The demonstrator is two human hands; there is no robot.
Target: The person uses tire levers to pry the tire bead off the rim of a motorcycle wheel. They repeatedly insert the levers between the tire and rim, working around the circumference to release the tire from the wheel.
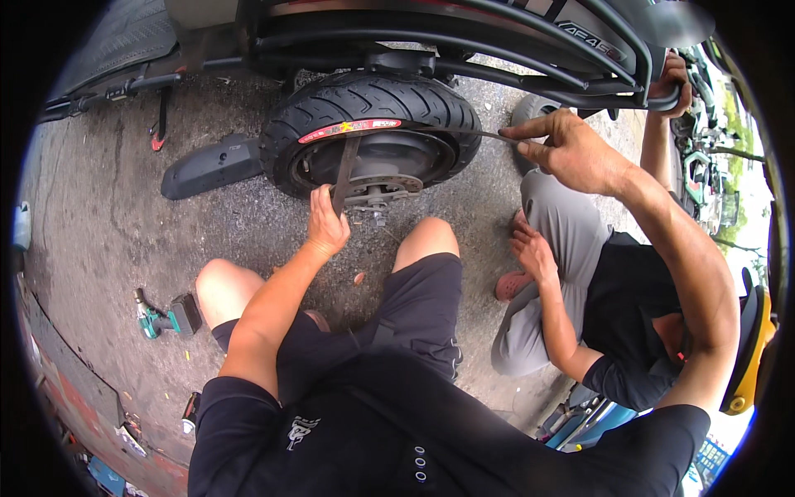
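A black tyre (pixel 373 95) with a red sticker sits on a wheel with a brake disc (pixel 389 186), beneath the frame of a two-wheeler. My left hand (pixel 328 222) is closed round the lower end of a flat tyre lever (pixel 348 170), which stands nearly upright with its upper end at the tyre's edge, by the sticker. To the right, my right hand (pixel 571 149) grips the end of a second thin tyre lever (pixel 464 131) between thumb and fingers. That lever lies almost level, its far end reaching the tyre edge beside the sticker.
A co-worker in grey trousers (pixel 563 224) crouches at the right, one hand (pixel 675 85) on the black rack (pixel 530 70). A black mudguard (pixel 211 167) lies left of the wheel. The teal cordless power tool (pixel 168 318) rests on the ground beyond my left knee.
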